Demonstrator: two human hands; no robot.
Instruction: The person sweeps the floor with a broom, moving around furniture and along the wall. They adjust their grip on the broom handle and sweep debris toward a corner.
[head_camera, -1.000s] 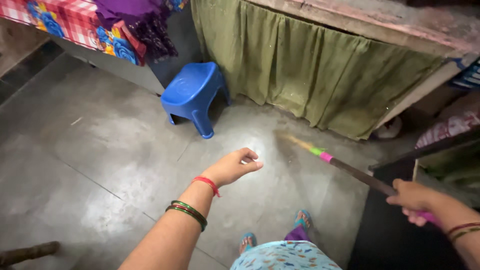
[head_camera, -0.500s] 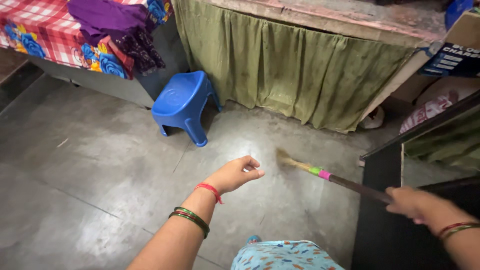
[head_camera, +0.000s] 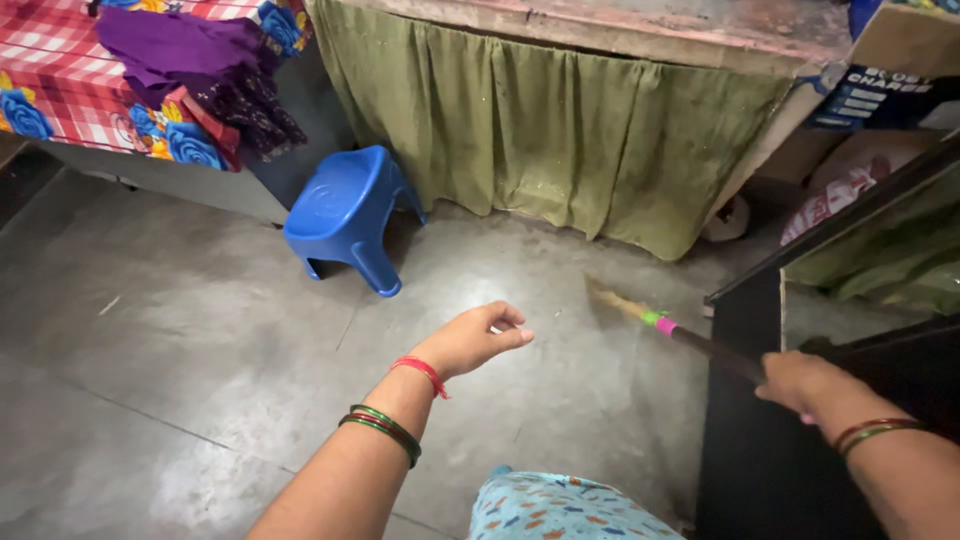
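My right hand (head_camera: 800, 385) grips the dark handle of a broom (head_camera: 680, 332) at the right. The broom's straw head rests on the grey floor (head_camera: 200, 330) in front of the green curtain, with pink and green bands where head meets handle. My left hand (head_camera: 475, 338) is stretched out over the floor in the middle, fingers loosely curled, holding nothing. It wears a red thread at the wrist and green bangles further up the arm.
A blue plastic stool (head_camera: 345, 215) stands on the floor at centre left. Behind it is a bed with a checked flowered sheet (head_camera: 70, 75) and purple cloth (head_camera: 190, 50). A green curtain (head_camera: 560, 140) hangs under a counter. A dark cabinet (head_camera: 770, 460) is at the right.
The broom head has swept left and nearer along the floor. The view has shifted, so the stool and curtain sit lower and closer. My left arm stays outstretched.
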